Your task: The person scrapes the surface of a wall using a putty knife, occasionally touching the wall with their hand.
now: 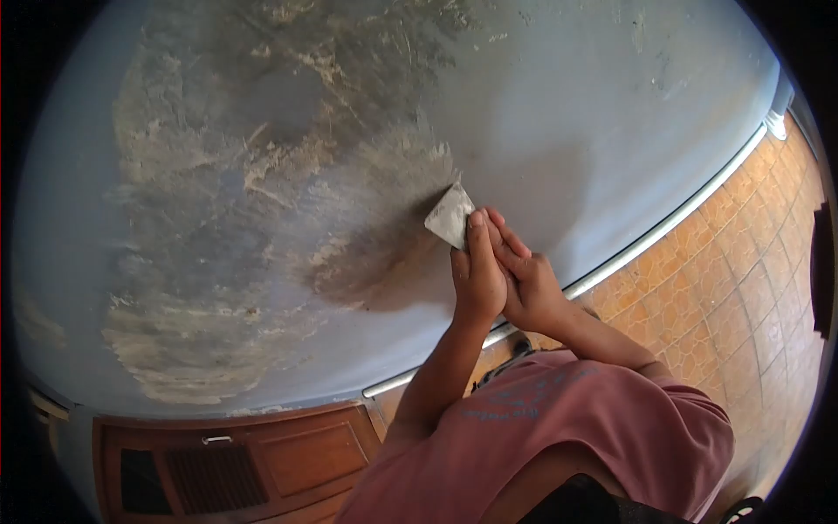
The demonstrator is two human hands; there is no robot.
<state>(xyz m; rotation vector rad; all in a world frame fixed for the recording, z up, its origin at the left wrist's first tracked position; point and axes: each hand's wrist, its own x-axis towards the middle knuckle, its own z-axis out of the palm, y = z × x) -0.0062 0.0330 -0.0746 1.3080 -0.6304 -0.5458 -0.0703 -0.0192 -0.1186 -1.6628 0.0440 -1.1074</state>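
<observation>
Both of my hands are closed together around a scraper, whose flat, whitish blade points up and to the left against the blue-grey wall. My left hand has its thumb laid along the base of the blade. Beside it on the right, my right hand wraps round the same grip. The scraper's handle is hidden inside the hands. Left of the blade spreads a rough patch of bare, grey-beige surface with flaking paint.
A brown wooden door with a metal handle is at the lower left. A pale pipe or edge strip runs along the wall's border, beside the orange tiled floor. A dark wooden object stands at the far right.
</observation>
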